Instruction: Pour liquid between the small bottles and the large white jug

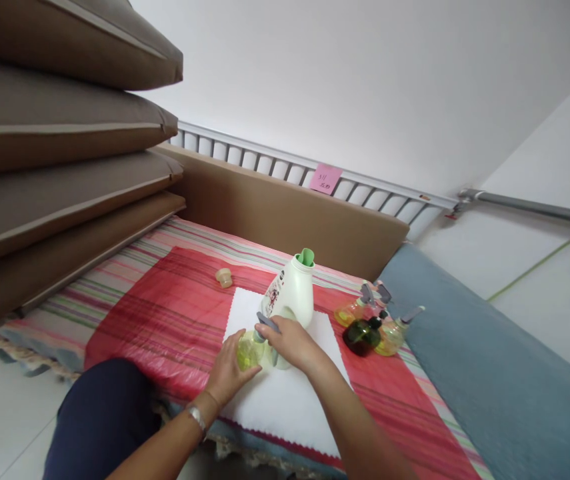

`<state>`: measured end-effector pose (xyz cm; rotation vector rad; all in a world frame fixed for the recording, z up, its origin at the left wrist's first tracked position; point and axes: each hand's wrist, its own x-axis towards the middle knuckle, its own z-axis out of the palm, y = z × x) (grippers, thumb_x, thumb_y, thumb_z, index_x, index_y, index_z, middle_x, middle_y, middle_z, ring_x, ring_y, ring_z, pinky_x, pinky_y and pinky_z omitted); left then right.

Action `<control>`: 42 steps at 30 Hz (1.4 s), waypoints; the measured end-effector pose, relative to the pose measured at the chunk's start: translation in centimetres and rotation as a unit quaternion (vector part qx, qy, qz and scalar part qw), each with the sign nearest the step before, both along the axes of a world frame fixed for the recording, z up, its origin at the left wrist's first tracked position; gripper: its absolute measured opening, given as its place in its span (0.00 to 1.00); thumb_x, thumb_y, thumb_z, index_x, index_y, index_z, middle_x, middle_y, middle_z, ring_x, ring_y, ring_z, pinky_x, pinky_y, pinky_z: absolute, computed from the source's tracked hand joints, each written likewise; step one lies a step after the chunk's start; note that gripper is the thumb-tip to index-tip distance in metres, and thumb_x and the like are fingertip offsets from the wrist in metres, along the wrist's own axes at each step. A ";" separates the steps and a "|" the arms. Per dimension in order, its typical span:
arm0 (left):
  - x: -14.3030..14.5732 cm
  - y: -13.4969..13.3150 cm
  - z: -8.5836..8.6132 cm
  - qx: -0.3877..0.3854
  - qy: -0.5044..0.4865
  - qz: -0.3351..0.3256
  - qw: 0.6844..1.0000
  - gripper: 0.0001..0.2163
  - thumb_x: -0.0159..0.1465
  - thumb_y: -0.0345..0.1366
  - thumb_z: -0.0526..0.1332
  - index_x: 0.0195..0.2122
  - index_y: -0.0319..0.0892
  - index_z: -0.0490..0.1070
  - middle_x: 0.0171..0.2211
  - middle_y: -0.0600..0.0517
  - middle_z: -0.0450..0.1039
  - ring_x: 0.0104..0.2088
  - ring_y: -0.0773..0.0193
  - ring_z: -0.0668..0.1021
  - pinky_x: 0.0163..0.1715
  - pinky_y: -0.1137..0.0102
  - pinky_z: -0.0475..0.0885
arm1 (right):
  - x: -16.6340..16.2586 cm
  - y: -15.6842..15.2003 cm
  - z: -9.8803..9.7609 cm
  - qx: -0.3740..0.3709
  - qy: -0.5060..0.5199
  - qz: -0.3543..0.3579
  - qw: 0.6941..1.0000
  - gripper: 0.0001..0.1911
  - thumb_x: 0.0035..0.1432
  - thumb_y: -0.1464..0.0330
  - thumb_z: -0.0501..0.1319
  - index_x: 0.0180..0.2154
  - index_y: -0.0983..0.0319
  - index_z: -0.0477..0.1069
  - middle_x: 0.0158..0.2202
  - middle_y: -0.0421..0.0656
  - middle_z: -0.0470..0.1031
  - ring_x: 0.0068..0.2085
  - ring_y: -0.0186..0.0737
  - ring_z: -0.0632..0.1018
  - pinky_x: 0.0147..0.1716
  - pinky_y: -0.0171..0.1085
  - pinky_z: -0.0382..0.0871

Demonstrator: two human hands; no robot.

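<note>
My left hand (pixel 228 367) is wrapped round a clear spray bottle (pixel 249 351) with yellow-green liquid in it. My right hand (pixel 289 341) grips the grey spray head (pixel 267 323) at the top of that bottle. Right behind both hands stands a large white detergent jug (pixel 299 287) with its cap off and a green pouring spout (pixel 306 257) showing. Both the jug and the spray bottle are over a white cloth (pixel 279 400) with a zigzag edge. A pale translucent cap (pixel 223 277) lies to the left of the jug.
Several spray bottles (pixel 389 337) and a dark green bottle (pixel 361 337) are grouped at the right on the red plastic sheet (pixel 155 307). Stacked brown cushions (pixel 69 180) rise at the left. A brown board (pixel 285 207) leans along the radiator (pixel 249 160) behind.
</note>
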<state>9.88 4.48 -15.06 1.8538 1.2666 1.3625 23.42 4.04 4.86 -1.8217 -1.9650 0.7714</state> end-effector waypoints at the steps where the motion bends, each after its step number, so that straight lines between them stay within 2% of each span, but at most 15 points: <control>1: 0.0 0.0 0.0 -0.001 0.000 0.001 1.000 0.34 0.51 0.42 0.68 0.58 0.43 0.57 0.55 0.43 0.67 0.56 0.48 0.70 0.57 0.50 0.64 | 0.3 0.0 0.2 0.007 0.015 0.004 1.000 0.18 0.57 0.54 0.57 0.33 0.62 0.74 0.31 0.45 0.79 0.34 0.43 0.78 0.34 0.37 0.67; 5: -0.1 0.0 0.1 -0.008 0.005 -0.001 1.000 0.34 0.51 0.41 0.68 0.58 0.42 0.57 0.55 0.42 0.67 0.57 0.49 0.69 0.58 0.51 0.64 | 1.7 -0.1 0.3 0.033 0.093 0.004 0.995 0.18 0.60 0.58 0.52 0.43 0.61 0.73 0.40 0.46 0.78 0.42 0.43 0.77 0.41 0.39 0.68; 10: -0.1 0.0 0.0 -0.010 0.003 0.002 1.000 0.34 0.51 0.41 0.68 0.58 0.43 0.57 0.55 0.43 0.67 0.56 0.48 0.70 0.57 0.51 0.64 | 2.6 -0.3 -1.7 0.013 0.194 0.025 0.981 0.18 0.53 0.68 0.55 0.46 0.61 0.72 0.44 0.46 0.77 0.44 0.43 0.77 0.41 0.40 0.71; 12: -0.1 0.1 -0.2 -0.004 0.000 0.003 1.000 0.34 0.51 0.40 0.68 0.58 0.43 0.58 0.54 0.42 0.67 0.56 0.48 0.70 0.57 0.51 0.65 | 2.5 -0.3 -2.5 -0.006 0.230 0.053 0.972 0.20 0.50 0.71 0.56 0.47 0.60 0.73 0.42 0.45 0.78 0.43 0.42 0.77 0.39 0.39 0.72; 15: -0.1 0.2 -0.5 0.010 0.002 0.004 1.000 0.34 0.51 0.39 0.69 0.58 0.43 0.57 0.54 0.42 0.67 0.56 0.47 0.70 0.56 0.50 0.65 | 2.4 0.0 -3.6 -0.026 0.267 0.087 0.959 0.23 0.46 0.73 0.57 0.47 0.60 0.73 0.39 0.43 0.78 0.34 0.39 0.77 0.32 0.36 0.72; 19: -0.1 0.3 -0.8 0.021 0.007 0.003 1.000 0.34 0.51 0.39 0.68 0.58 0.44 0.56 0.55 0.42 0.67 0.56 0.48 0.70 0.56 0.49 0.65 | 2.2 1.1 -5.3 -0.008 0.291 0.101 0.951 0.21 0.42 0.71 0.65 0.43 0.59 0.76 0.39 0.42 0.77 0.33 0.38 0.75 0.31 0.37 0.71; 26: -0.1 0.4 -0.7 0.013 0.005 -0.004 1.000 0.34 0.50 0.35 0.68 0.58 0.45 0.56 0.55 0.43 0.66 0.56 0.48 0.70 0.56 0.49 0.65 | 2.0 1.5 -7.5 0.041 0.329 0.078 0.940 0.18 0.46 0.65 0.68 0.42 0.58 0.76 0.40 0.44 0.78 0.41 0.46 0.76 0.43 0.45 0.69; 34: -0.1 0.2 -0.2 0.005 0.011 -0.009 1.000 0.34 0.51 0.36 0.68 0.58 0.43 0.55 0.55 0.42 0.66 0.56 0.49 0.70 0.57 0.50 0.65 | 0.9 0.2 -8.4 0.056 0.388 0.030 0.919 0.19 0.47 0.63 0.68 0.43 0.58 0.73 0.43 0.44 0.78 0.45 0.47 0.77 0.49 0.47 0.68; 42: -0.1 0.2 -0.1 0.000 0.023 -0.004 1.000 0.35 0.51 0.39 0.68 0.58 0.41 0.55 0.54 0.40 0.67 0.56 0.49 0.70 0.56 0.51 0.65 | 0.3 0.5 -9.1 0.054 0.399 -0.007 0.915 0.17 0.45 0.63 0.68 0.39 0.59 0.72 0.42 0.46 0.78 0.44 0.49 0.77 0.46 0.48 0.69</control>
